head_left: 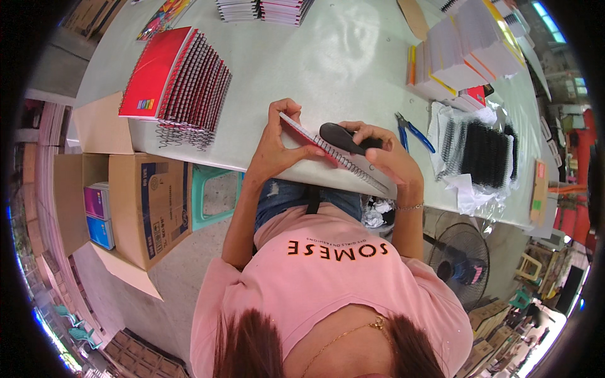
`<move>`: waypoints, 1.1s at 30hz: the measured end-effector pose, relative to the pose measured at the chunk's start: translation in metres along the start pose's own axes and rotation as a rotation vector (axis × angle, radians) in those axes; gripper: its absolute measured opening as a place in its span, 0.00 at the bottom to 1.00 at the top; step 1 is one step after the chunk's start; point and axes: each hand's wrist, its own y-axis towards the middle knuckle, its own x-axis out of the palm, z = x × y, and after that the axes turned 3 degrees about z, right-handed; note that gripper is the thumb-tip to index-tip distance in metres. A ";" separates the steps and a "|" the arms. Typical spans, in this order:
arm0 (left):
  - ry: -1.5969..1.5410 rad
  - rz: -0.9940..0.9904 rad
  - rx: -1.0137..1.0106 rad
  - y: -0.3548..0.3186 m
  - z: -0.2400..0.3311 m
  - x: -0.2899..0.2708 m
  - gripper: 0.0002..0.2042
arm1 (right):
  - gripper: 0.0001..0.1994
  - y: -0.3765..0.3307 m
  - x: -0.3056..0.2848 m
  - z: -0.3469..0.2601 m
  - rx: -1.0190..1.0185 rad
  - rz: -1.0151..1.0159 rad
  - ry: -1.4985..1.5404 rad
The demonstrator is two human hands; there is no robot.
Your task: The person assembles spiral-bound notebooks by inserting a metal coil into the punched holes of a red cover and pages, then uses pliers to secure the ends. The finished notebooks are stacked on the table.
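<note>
My left hand [273, 146] grips a small red-covered notebook [301, 133] near the table's front edge, thumb on one side and fingers on the other, its page edge tilted up. A wire spiral coil [359, 169] runs along the notebook's edge and sticks out past its right end. My right hand [394, 157] is closed around a black tool with a rounded, oval head [338, 135]. That head lies against or just over the coil; whether they touch I cannot tell. To the right of this hand lie blue-handled pliers [416, 135].
A tall stack of red spiral notebooks [154, 79] stands left, loose coil ends hanging below it. At right are a pile of black coils [482, 154] on plastic wrapping and stacks of unbound pages [463, 50]. An open carton [151, 201] stands beside the table; a fan [460, 261] is at lower right.
</note>
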 end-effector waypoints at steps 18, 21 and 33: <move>0.012 -0.030 0.009 0.000 0.003 -0.001 0.45 | 0.16 0.001 0.003 -0.003 0.016 0.013 -0.079; 0.034 -0.025 -0.007 -0.001 0.004 -0.002 0.45 | 0.17 0.003 0.012 0.000 0.065 0.152 -0.216; 0.097 -0.043 0.002 -0.002 0.002 -0.001 0.38 | 0.17 -0.005 0.004 -0.021 0.010 0.141 -0.209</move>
